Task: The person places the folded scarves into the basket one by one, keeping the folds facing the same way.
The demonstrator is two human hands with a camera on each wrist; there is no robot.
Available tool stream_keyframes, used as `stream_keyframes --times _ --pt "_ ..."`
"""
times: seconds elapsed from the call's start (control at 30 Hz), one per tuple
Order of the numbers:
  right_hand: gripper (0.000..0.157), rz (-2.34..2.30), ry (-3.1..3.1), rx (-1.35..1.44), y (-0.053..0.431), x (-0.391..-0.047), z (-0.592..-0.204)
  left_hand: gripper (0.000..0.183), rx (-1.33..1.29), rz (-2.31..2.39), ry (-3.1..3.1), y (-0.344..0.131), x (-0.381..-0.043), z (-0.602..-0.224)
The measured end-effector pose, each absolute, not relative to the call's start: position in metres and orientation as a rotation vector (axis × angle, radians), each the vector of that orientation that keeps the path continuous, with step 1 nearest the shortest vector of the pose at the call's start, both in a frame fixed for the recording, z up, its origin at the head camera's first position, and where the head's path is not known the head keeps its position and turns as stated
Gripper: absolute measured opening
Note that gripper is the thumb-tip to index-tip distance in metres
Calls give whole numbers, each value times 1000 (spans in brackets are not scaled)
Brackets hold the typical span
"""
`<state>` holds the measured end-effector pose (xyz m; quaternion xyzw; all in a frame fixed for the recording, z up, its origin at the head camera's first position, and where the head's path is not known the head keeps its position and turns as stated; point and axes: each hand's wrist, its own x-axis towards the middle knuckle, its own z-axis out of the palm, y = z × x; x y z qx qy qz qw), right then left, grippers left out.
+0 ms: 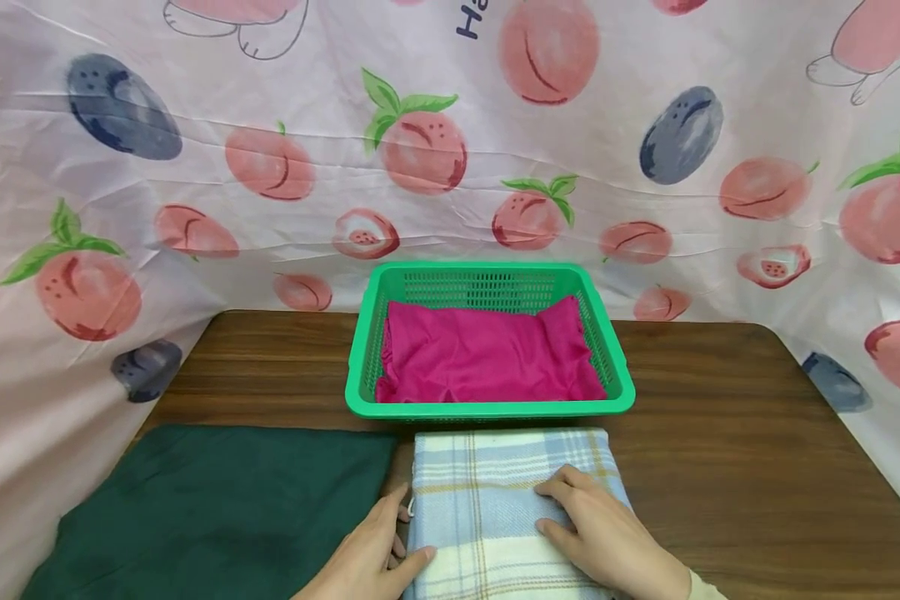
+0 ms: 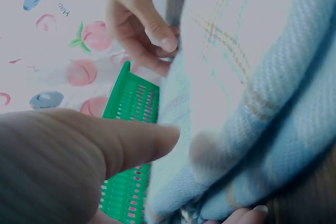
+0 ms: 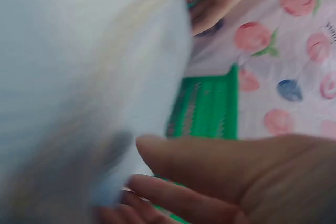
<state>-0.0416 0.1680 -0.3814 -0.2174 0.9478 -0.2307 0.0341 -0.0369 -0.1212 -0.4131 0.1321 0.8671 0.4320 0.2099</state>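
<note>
Cloth (image 1: pixel 487 508), plaid, folded: placed on surface (image 1: pixel 720 433), just near of green basket (image 1: pixel 487 409). Left hand (image 1: pixel 375 546): fingers unclenched at left edge. Right hand (image 1: pixel 603 529): fingers relaxed, laid over top, right of middle. Layers are best kept square by light, even pressure.
</note>
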Motion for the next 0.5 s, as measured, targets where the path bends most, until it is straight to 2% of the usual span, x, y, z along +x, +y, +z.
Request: stream_keyframes --times 0.1,0.27,0.37,0.5 --pt "31 -716 2994 -579 182 -35 -388 91 402 1202 2396 -119 -37 -414" --pt "45 -705 3144 -437 198 -26 -398 89 422 1239 2343 -118 -39 -418" --pt "60 -736 3135 -344 208 -22 -401 85 395 1271 2298 -119 -41 -420" --pt "88 -816 2897 -147 223 -23 -402 85 393 1279 2285 -119 -43 -423"
